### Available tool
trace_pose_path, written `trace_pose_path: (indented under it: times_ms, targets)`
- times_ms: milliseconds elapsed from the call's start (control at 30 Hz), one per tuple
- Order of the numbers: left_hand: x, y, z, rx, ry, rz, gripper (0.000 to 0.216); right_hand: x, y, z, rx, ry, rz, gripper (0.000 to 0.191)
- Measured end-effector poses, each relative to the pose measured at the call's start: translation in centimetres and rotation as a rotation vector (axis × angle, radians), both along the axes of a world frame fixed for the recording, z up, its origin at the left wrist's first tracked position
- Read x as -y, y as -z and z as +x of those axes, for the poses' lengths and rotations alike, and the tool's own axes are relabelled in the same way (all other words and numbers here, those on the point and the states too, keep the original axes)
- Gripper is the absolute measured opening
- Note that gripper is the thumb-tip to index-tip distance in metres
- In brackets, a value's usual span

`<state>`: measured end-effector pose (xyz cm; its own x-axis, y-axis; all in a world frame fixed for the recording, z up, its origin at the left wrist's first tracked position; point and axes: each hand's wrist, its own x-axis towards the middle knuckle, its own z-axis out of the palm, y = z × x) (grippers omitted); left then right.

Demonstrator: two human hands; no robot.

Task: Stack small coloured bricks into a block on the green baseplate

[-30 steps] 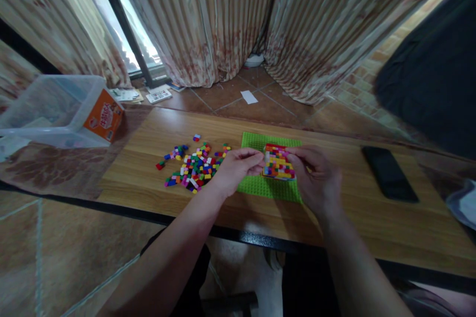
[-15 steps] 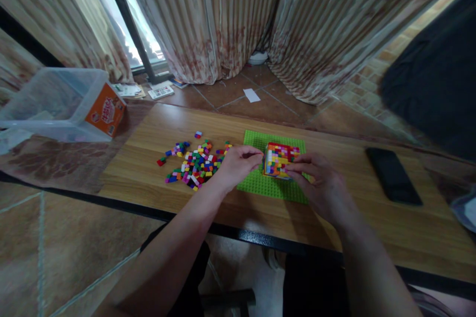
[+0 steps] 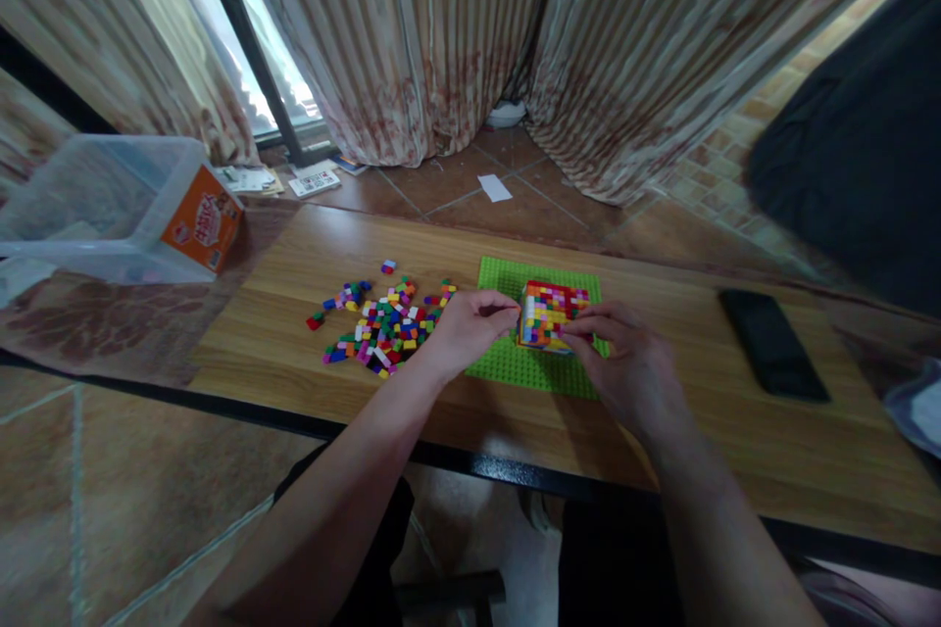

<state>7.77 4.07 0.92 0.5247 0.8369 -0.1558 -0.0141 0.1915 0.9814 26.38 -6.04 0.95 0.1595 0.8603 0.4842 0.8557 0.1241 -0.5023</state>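
A block built of many-coloured toy bricks (image 3: 545, 318) stands on a green studded baseplate (image 3: 533, 377). Just left of it, my left hand (image 3: 479, 321) has thumb and forefinger pinched together; whatever is between them is too small to make out. From the right, my right hand (image 3: 624, 353) reaches over the brick block, its fingertips at the top near the right front edge. Those fingers are drawn together, and any brick in them is hidden. Loose toy bricks (image 3: 389, 328) lie scattered on the table left of my left hand, which covers some of them.
The wooden table (image 3: 257, 333) has a dark front edge. A black phone (image 3: 773, 345) lies at its right. Beyond the left end stands a clear plastic box (image 3: 110, 260) with an orange label. Curtains (image 3: 412, 49) hang behind, and white paper (image 3: 494, 188) lies on the floor.
The whole view has shifted slightly. Both hands keep nearly the same places by the brick block, with the right fingertips still at its top.
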Motion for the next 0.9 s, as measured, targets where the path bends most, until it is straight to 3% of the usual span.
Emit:
trace_pose_path:
  times_ms: [567,767,900]
  targets:
    - [0.1,0.2,-0.3,0.020,0.060,0.040,0.015,-0.1,0.1,0.2,0.039,-0.003,-0.004,0.016]
    - [0.4,0.2,0.0,0.082,0.113,0.159,0.015,0.2,-0.3,-0.8,-0.053,0.017,0.032,0.010]
    - [1.0,-0.1,0.2,0.116,0.135,0.268,0.018,0.2,-1.0,-2.1,-0.106,-0.020,0.066,0.016]
